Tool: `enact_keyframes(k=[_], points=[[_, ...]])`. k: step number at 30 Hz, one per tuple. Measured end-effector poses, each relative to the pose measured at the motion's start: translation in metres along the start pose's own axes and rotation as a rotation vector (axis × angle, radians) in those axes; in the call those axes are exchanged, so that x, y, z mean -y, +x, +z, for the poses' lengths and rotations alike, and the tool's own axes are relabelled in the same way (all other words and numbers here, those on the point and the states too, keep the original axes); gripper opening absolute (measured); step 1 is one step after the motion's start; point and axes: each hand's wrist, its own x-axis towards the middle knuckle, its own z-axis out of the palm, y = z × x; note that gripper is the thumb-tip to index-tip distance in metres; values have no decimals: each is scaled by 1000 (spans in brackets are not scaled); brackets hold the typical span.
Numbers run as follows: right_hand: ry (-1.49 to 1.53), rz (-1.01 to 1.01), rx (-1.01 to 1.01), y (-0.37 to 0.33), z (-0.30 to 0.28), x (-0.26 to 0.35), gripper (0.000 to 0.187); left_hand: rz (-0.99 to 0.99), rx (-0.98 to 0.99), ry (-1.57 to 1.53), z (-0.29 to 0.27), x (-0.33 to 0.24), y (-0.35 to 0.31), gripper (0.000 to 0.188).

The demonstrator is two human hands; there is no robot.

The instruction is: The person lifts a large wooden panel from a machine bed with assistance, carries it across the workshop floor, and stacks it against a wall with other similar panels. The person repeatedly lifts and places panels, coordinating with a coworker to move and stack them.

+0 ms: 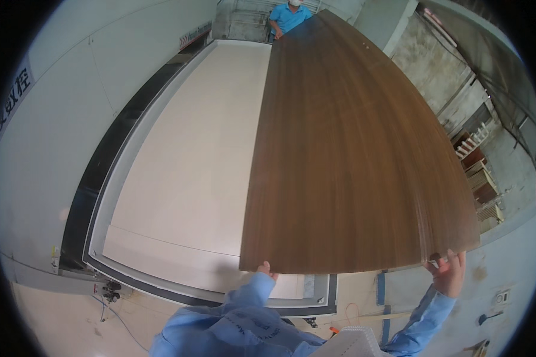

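**Dark wood sheet held at its near edge**

Your left hand [267, 269] pinches the brown veneer sheet [345, 154] at 6 o'clock; your right hand [447, 269] clamps its corner at 4 o'clock. The sheet tilts above the pale tabletop [190, 160]. A co-worker [289, 15] holds the far end at 12 o'clock.

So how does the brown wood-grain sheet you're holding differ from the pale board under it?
The brown wood-grain sheet is dark with lengthwise streaks; the pale board is plain cream. The sheet is lifted, gripped at its near edge by the left hand and right hand, with another person at its far end; the board lies flat in the grey-framed bed. Both are long, flat rectangles.
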Motion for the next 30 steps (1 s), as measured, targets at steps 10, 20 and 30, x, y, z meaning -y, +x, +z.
enact_keyframes(k=[10, 20, 30], points=[[269, 283, -9, -26, -1, -122, 44, 282, -165, 55, -138, -136, -23, 28], [543, 791, -91, -112, 81, -297, 34, 392, -255, -398, -272, -293, -46, 28], [330, 1016, -268, -192, 143, -441, 33, 348, -198, -208, -448, -352, 48, 31]])
